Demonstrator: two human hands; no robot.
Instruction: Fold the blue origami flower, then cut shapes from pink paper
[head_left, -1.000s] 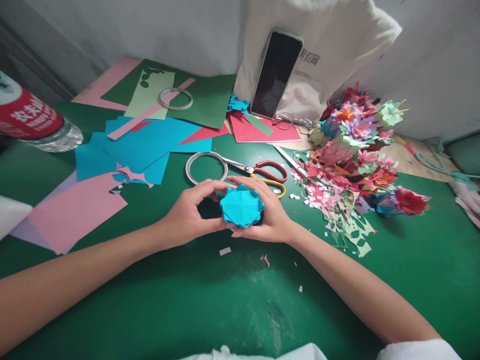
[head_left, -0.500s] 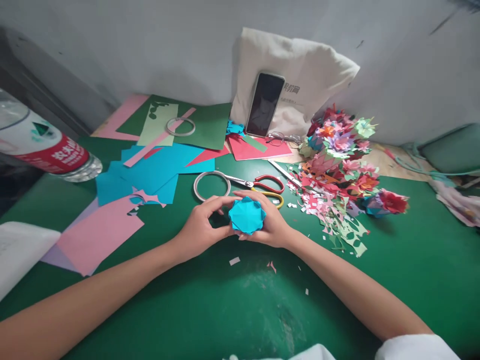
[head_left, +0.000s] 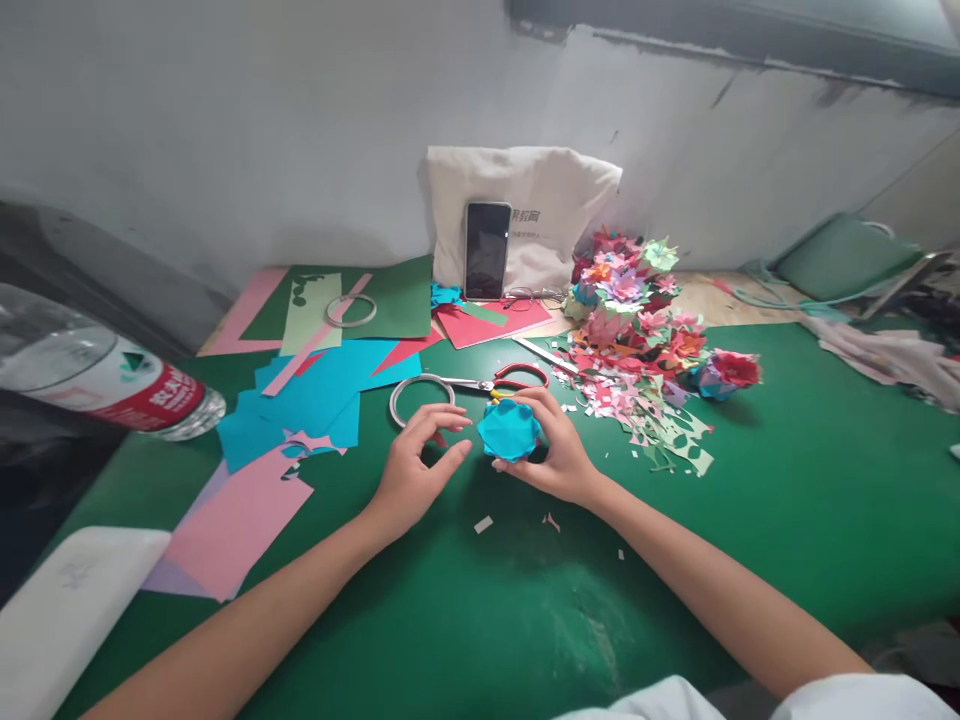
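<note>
A folded blue paper piece (head_left: 508,431), roundish with pointed corners along its rim, is gripped by my right hand (head_left: 561,452) from its right side. My left hand (head_left: 416,465) is just left of it, apart from it, with thumb and fingers spread and nothing between them. Behind the hands lie scissors (head_left: 519,377) with red and yellow handles, partly covered by the blue piece and my right hand. A roll of tape (head_left: 392,402) rests beside the scissors' blades, beyond my left hand.
Blue sheets (head_left: 315,405) and a pink sheet (head_left: 240,530) lie at left, near a large water bottle (head_left: 142,385). Paper flowers (head_left: 622,285) and paper scraps (head_left: 615,390) cover the right back. A phone (head_left: 487,250) leans on a cloth bag (head_left: 555,180). Another tape roll (head_left: 351,311) lies on green paper.
My left hand has let go of the blue paper piece and moved a little left, fingers apart. My right hand still holds the piece. The camera view has tilted upward.
</note>
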